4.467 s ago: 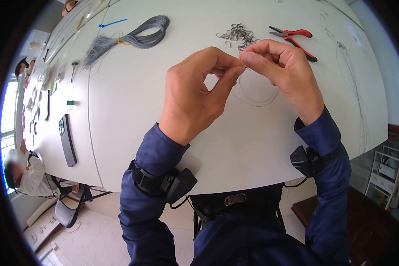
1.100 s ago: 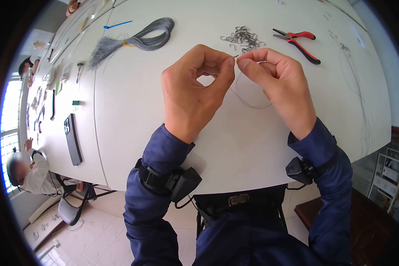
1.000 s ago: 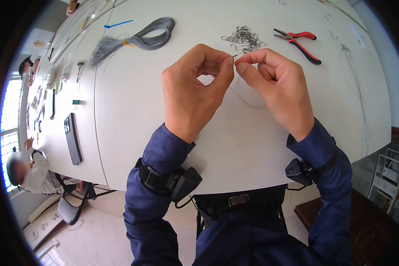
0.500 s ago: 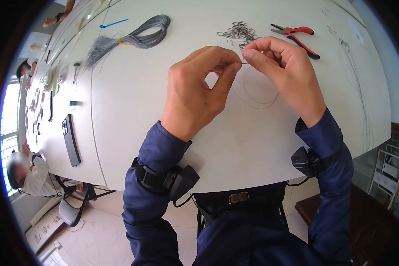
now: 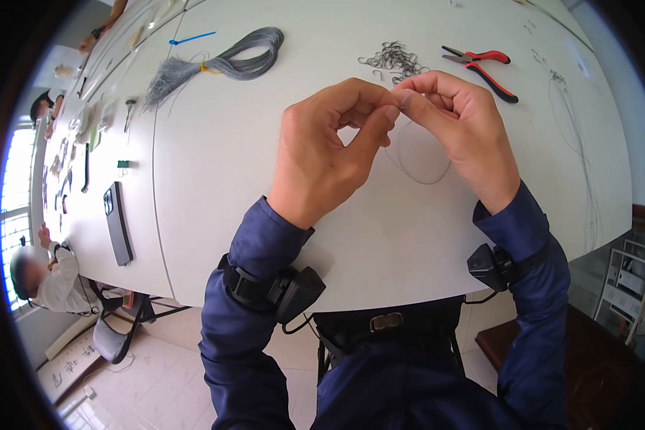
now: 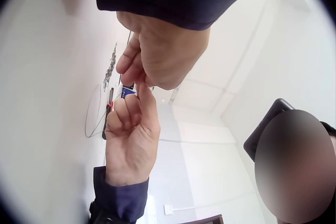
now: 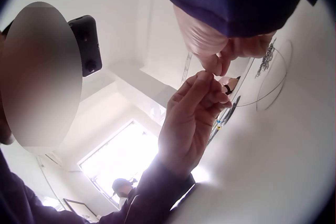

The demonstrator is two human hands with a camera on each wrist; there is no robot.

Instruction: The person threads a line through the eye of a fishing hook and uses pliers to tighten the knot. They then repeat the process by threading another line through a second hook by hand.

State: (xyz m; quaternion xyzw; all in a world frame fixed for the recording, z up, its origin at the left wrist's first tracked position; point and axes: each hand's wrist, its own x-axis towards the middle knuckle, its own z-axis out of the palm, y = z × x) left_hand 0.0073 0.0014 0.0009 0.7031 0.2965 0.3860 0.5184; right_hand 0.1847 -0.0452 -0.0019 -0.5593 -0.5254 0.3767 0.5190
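Observation:
My left hand (image 5: 322,154) and right hand (image 5: 466,125) meet at their fingertips over the white table (image 5: 380,251). Between the left thumb and index finger is a small fish hook, mostly covered by the fingers now. The right thumb and index finger pinch thin fishing line at the same spot. A loop of that line (image 5: 424,183) hangs below the hands; the left wrist view also has the line loop (image 6: 86,124) beside the right hand (image 6: 131,145). Just beyond my fingertips lies a pile of dark fish hooks (image 5: 392,57).
Red-handled pliers (image 5: 489,55) lie right of the hooks. A tied bundle of grey line (image 5: 271,44) and a blue cable tie (image 5: 193,38) are at the back left. Nearer left is a phone (image 5: 119,226). Long strands with hooks (image 5: 557,76) lie along the right side.
The fingertips have come together, covering the dark hook shank that showed between them half a second ago. The line loop has shifted with the hands.

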